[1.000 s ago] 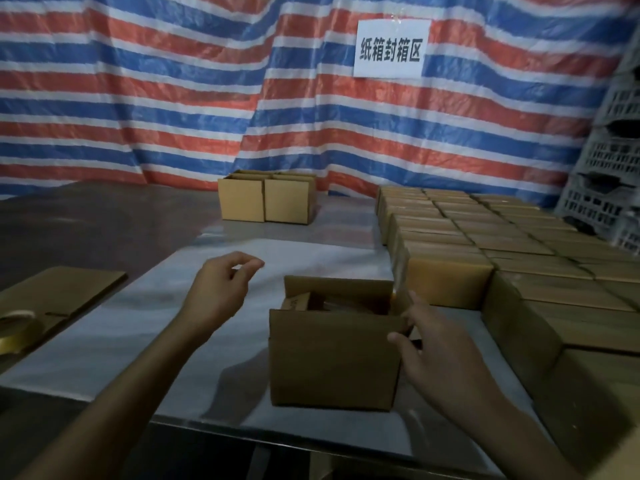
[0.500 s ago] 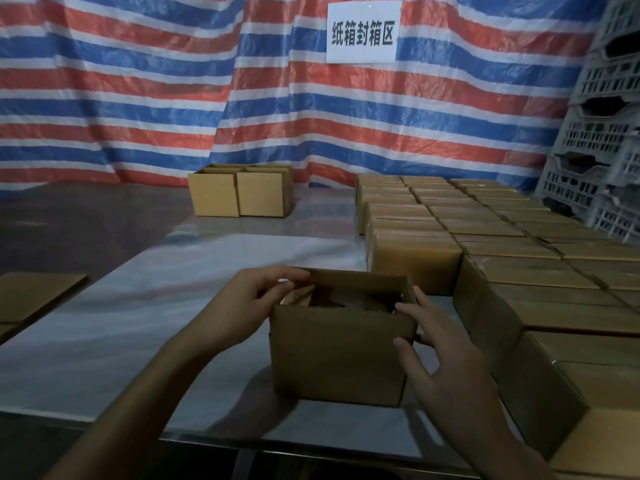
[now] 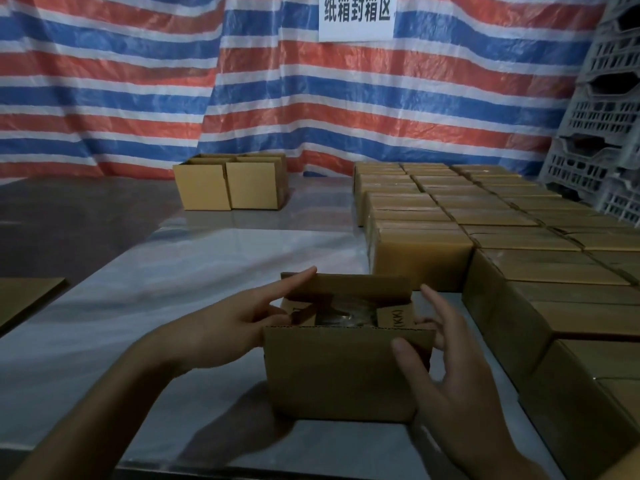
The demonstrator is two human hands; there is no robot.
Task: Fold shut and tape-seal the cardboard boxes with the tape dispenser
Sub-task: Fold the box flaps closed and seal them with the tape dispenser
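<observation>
A small brown cardboard box [image 3: 332,375] stands in front of me on the pale table sheet, its top partly open with something shiny inside. The near flap stands upright, the far flap leans inward, and both side flaps are folded down. My left hand [image 3: 221,327] is at the box's left side, forefinger stretched onto the far flap, other fingers on the left side flap. My right hand [image 3: 446,372] is at the right side with spread straight fingers, thumb against the front face. No tape dispenser is in view.
Several closed boxes [image 3: 485,237] fill the table's right side in rows. Two open boxes [image 3: 228,185] stand at the back by the striped tarp. Flat cardboard [image 3: 24,296] lies at the left edge. Grey plastic crates [image 3: 602,133] are stacked at far right.
My left hand came from mid-air to the box's left side. The side flaps went down and the far flap now leans inward. The view has shifted closer and downward.
</observation>
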